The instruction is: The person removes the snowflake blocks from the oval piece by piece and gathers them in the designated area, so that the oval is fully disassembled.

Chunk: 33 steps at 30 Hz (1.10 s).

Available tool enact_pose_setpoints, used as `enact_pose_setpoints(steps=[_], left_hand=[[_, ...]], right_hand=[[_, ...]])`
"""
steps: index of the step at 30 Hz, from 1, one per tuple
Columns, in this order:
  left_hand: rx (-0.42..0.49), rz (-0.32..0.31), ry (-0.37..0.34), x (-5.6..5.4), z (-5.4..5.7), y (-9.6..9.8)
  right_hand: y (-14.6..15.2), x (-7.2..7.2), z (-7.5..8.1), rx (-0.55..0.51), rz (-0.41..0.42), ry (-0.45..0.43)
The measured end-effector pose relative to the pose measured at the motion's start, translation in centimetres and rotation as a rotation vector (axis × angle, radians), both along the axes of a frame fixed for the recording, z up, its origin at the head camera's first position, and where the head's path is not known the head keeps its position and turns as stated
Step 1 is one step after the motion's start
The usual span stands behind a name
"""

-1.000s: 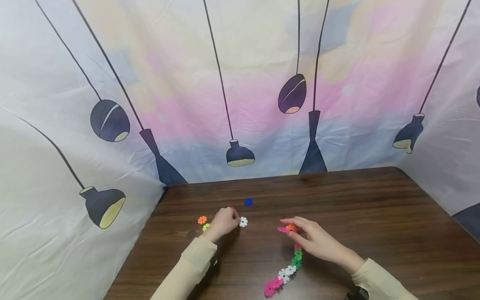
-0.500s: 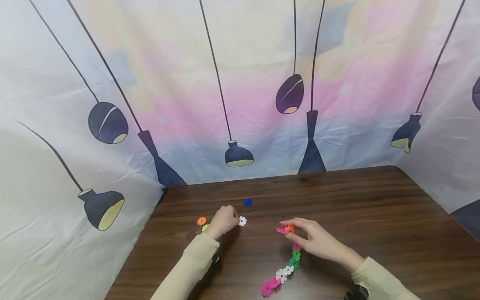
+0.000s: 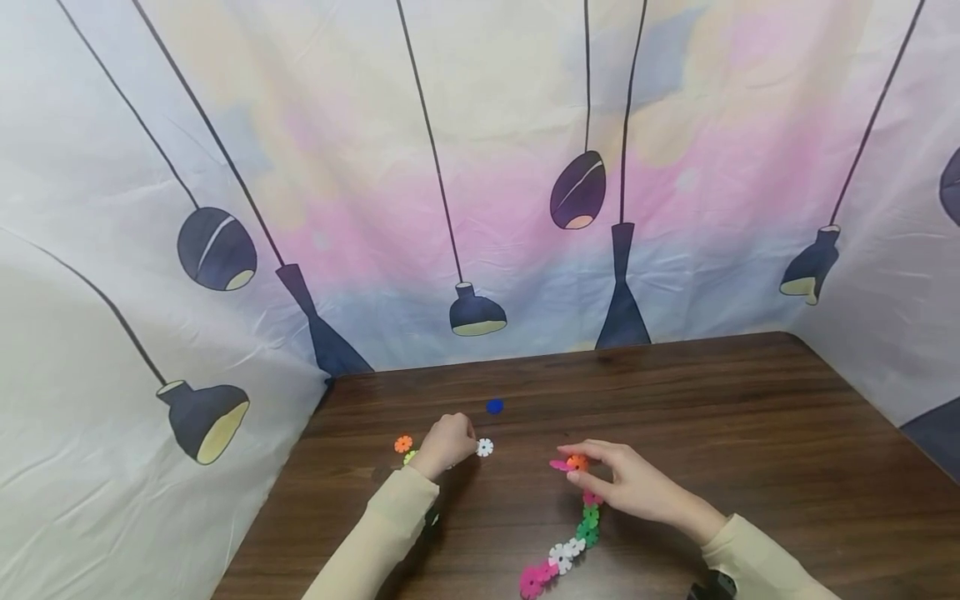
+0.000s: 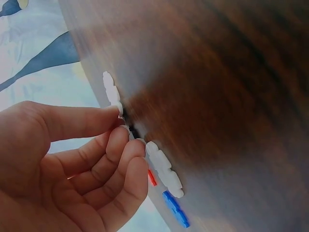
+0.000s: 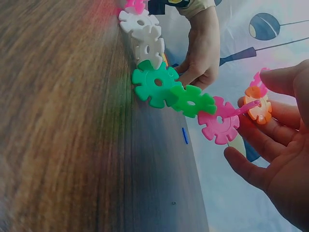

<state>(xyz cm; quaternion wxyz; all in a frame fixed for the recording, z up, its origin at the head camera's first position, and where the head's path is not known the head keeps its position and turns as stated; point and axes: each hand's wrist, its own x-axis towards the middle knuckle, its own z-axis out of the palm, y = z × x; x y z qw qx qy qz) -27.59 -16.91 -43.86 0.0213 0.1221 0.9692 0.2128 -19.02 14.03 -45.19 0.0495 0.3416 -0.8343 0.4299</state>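
With its thumb and curled fingers, my left hand (image 3: 447, 443) pinches the edge of a white notched snowflake disc (image 3: 485, 447). In the left wrist view that white disc (image 4: 112, 89) shows at the thumb tip, and a second white disc (image 4: 165, 169) lies below the fingers. My right hand (image 3: 626, 479) curves its thumb and fingers round the far end of a chain of interlocked snowflake discs (image 3: 588, 532), at the orange disc (image 3: 577, 463) and a pink disc (image 3: 559, 465). The right wrist view shows green discs (image 5: 157, 84) and a pink disc (image 5: 219, 121) in the chain.
Loose discs lie on the wooden table (image 3: 720, 417): orange (image 3: 403, 444) and yellow-green (image 3: 409, 457) left of the left hand, blue (image 3: 495, 406) beyond it. A bit of red disc (image 4: 152, 177) shows past the left fingers. A cloth backdrop (image 3: 525, 250) stands behind.
The head view has shifted slightly. Both hands stay in nearly the same place and hold, and the red bit beyond the left hand is out of sight in the head view.
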Motion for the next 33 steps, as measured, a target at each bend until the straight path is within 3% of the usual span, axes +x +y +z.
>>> enact_pose_setpoints(steps=[7, 20, 26, 33], left_hand=[[0.012, 0.017, 0.010, -0.1, -0.1, -0.2], [0.022, 0.033, 0.034, -0.2, -0.3, -0.9], [0.121, 0.035, 0.108, 0.8, 0.2, -1.1], [0.237, -0.006, 0.154, 2.7, 2.1, -0.5]], right_hand=[[0.0, 0.1, 0.0, 0.010, -0.019, -0.017], [-0.1, 0.1, 0.0, -0.017, 0.023, -0.014], [-0.3, 0.4, 0.1, -0.029, 0.031, -0.028], [-0.3, 0.3, 0.2, -0.048, 0.018, -0.057]])
